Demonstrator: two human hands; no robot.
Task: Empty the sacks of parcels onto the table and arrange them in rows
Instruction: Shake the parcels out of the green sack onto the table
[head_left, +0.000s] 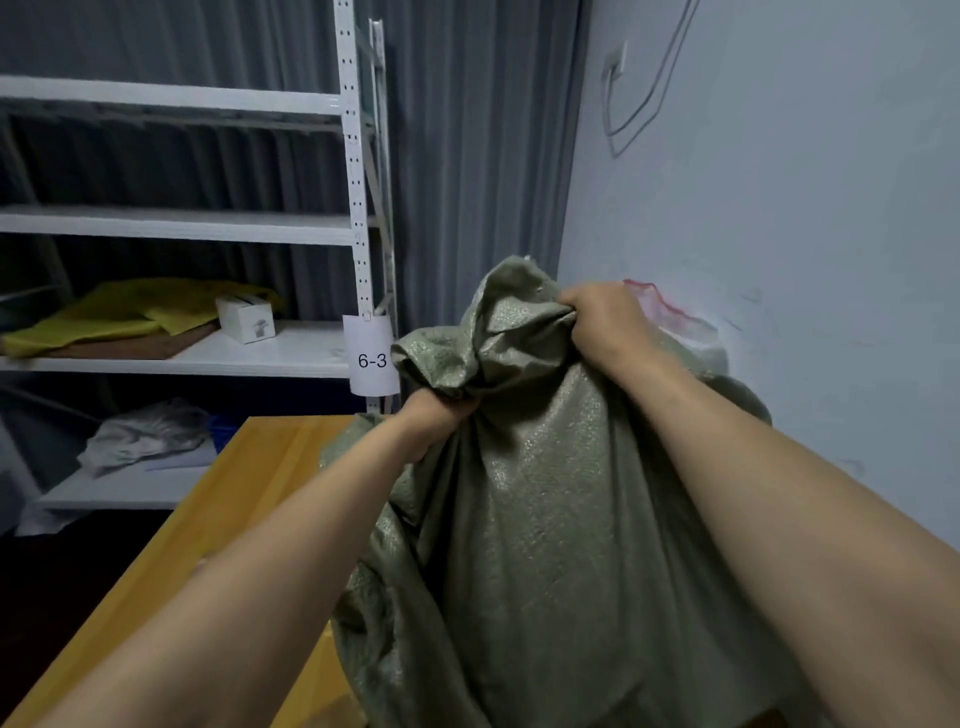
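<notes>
A large green woven sack (545, 519) stands on the yellow wooden table (228, 499), bulging and filling the right half of the view. My left hand (434, 415) grips a bunch of its fabric on the left side near the top. Higher and further right, my right hand (602, 317) clutches the gathered top of the sack. No parcels are visible; the sack hides whatever it holds. Behind the sack, against the wall, peeks the top of a white sack with a red edge (680, 322).
A white metal shelf rack (358, 208) with a "6-3" label (372, 359) stands behind the table's far end. Its shelves hold yellow bags (130, 312), a small white box (245, 317) and crumpled grey wrapping (145, 434). A grey wall runs along the right.
</notes>
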